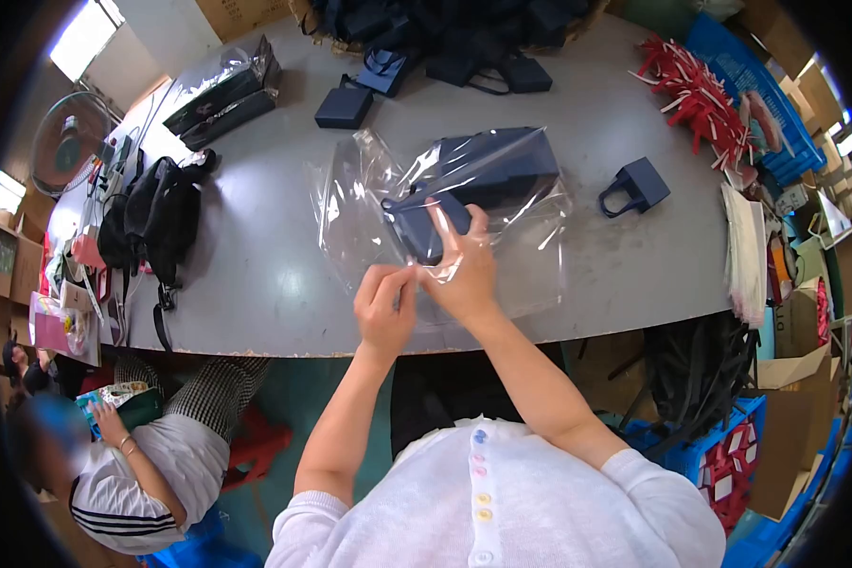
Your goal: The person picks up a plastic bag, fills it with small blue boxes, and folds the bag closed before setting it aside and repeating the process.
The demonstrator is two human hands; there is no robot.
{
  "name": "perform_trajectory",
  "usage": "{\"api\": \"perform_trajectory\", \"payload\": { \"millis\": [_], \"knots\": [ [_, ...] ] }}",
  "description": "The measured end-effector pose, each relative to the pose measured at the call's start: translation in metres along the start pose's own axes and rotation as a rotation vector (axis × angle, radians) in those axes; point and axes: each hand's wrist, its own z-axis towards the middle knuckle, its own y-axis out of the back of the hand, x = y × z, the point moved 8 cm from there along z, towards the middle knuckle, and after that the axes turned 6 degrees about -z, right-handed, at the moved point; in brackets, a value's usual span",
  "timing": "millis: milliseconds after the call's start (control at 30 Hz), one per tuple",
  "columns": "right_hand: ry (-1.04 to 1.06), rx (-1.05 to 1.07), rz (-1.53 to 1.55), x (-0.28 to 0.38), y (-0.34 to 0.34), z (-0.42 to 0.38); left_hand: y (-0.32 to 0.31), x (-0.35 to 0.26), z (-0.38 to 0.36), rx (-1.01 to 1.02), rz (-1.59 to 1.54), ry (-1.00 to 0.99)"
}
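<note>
A clear plastic bag [530, 275] lies spread on the table in front of me, with several navy gift boxes [525, 161] in its far part. Nearer to me is another small navy box with a loop handle [412, 227], overlapped by the bag's film. My right hand [464, 270] grips this box, its fingers over the top. Fingers bent in a pinch, my left hand [385, 305] holds the near edge of the plastic bag right beside my right thumb.
A navy handled box [642, 185] stands to the right. More boxes [344, 107] lie at the back before a large carton heaped with them. Red-and-white tassels [696, 99] are far right, a black bag [161, 218] left. A person [151, 464] sits at lower left.
</note>
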Motion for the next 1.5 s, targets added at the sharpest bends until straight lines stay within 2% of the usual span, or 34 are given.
{"api": "perform_trajectory", "payload": {
  "millis": [67, 133, 167, 200, 267, 333, 400, 533, 633, 800, 867, 900, 1000, 1067, 1133, 1167, 1200, 1267, 1300, 1333, 1400, 1467, 1500],
  "knots": [
    [0.036, -0.052, -0.058, -0.004, 0.011, 0.0, -0.009, 0.002, 0.003, 0.046, -0.082, 0.018],
    [-0.13, -0.04, 0.204, -0.023, 0.018, 0.002, -0.011, 0.002, 0.003, 0.008, -0.065, 0.045],
    [-0.202, 0.001, 0.057, -0.018, 0.027, 0.003, -0.015, -0.003, 0.004, 0.028, -0.119, 0.018],
    [-0.207, 0.007, 0.049, -0.02, 0.022, 0.001, -0.019, -0.007, 0.002, 0.05, -0.175, -0.007],
    [-0.09, -0.096, -0.117, -0.012, 0.021, 0.0, -0.03, -0.005, 0.0, 0.075, -0.229, -0.028],
    [-0.096, -0.085, -0.123, -0.015, 0.018, 0.0, -0.036, -0.003, -0.001, 0.1, -0.276, -0.054],
    [-0.032, -0.13, 0.043, -0.024, 0.017, 0.0, -0.041, -0.001, -0.001, 0.183, -0.257, -0.053],
    [0.099, -0.12, 0.17, -0.042, 0.026, 0.005, -0.037, 0.0, -0.004, 0.163, -0.289, 0.022],
    [0.208, 0.061, 0.375, -0.036, 0.013, 0.015, -0.042, 0.001, -0.008, 0.189, -0.364, 0.012],
    [0.316, 0.186, 0.345, -0.026, 0.009, 0.028, -0.028, 0.011, -0.008, 0.144, -0.387, 0.06],
    [0.413, 0.29, 0.436, -0.021, 0.003, 0.03, -0.021, 0.016, -0.01, 0.123, -0.392, 0.092],
    [0.404, 0.369, 0.451, -0.021, 0.0, 0.032, -0.017, 0.02, -0.011, 0.1, -0.397, 0.126],
    [0.401, 0.421, 0.396, -0.005, -0.007, 0.03, -0.005, 0.024, -0.015, 0.041, -0.426, 0.15],
    [0.369, 0.347, 0.297, 0.012, -0.016, 0.02, -0.002, 0.026, -0.017, 0.054, -0.438, 0.163],
    [0.178, 0.045, 0.057, 0.011, -0.003, 0.01, -0.004, 0.024, -0.013, 0.066, -0.451, 0.173],
    [0.1, -0.035, -0.036, 0.007, 0.003, 0.002, -0.013, 0.002, -0.004, 0.164, -0.433, 0.028],
    [0.102, -0.025, -0.035, 0.005, 0.001, 0.0, -0.022, -0.016, -0.004, 0.26, -0.411, -0.11],
    [0.062, -0.089, -0.118, -0.012, 0.012, -0.002, -0.039, -0.016, -0.006, 0.291, -0.43, -0.068],
    [0.15, -0.012, -0.144, -0.017, 0.012, 0.004, -0.048, -0.016, -0.008, 0.329, -0.458, -0.044],
    [0.151, -0.011, -0.155, -0.027, 0.024, 0.003, -0.051, -0.017, -0.01, 0.323, -0.467, -0.042],
    [0.227, -0.015, 0.039, -0.034, 0.05, -0.001, -0.052, -0.004, -0.009, 0.253, -0.451, 0.081],
    [0.185, -0.055, -0.068, -0.044, 0.069, -0.004, -0.048, -0.001, -0.012, 0.253, -0.461, 0.105],
    [0.106, 0.294, 0.076, -0.058, 0.038, -0.009, -0.047, 0.002, -0.014, 0.249, -0.461, 0.135]
  ]
}}
